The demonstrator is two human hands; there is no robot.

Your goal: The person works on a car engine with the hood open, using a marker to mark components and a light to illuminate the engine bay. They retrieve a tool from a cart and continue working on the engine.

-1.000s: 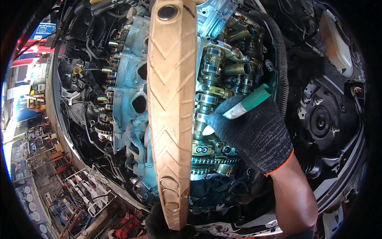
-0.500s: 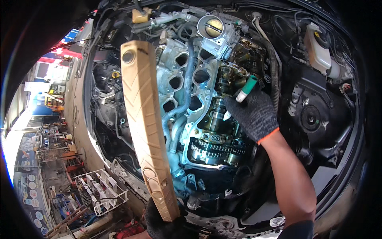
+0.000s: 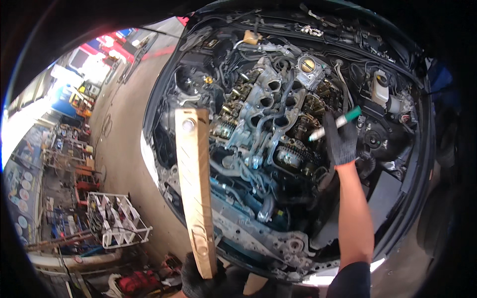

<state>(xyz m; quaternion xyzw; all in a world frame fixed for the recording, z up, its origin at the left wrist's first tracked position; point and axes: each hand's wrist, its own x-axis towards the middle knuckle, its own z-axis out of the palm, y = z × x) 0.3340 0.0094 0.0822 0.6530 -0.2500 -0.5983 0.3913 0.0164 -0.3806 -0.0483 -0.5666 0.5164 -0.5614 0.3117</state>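
Note:
My gloved left hand [image 3: 194, 278] grips the lower end of a long tan bar [image 3: 191, 179], which has a round button at its top and stands up over the front of an opened engine bay. My right hand [image 3: 342, 140], in a dark knit glove with an orange cuff, holds a green-and-white marker [image 3: 348, 118] above the uncovered camshafts [image 3: 305, 126] and timing chain [image 3: 293, 149] of the engine's right bank. The intake ports [image 3: 266, 103] and the silver throttle body [image 3: 307, 67] lie between and behind the banks.
A white fluid reservoir [image 3: 380, 89] sits at the bay's right. To the left are the concrete floor [image 3: 121, 149], a white wire rack [image 3: 119, 218], shelves of tools and parts [image 3: 67, 159], and a red bag [image 3: 136, 280] low by the car.
The view has pulled back, so more of the bay and floor shows. The tan bar has shifted left. My right hand has risen off the camshafts, still holding the marker.

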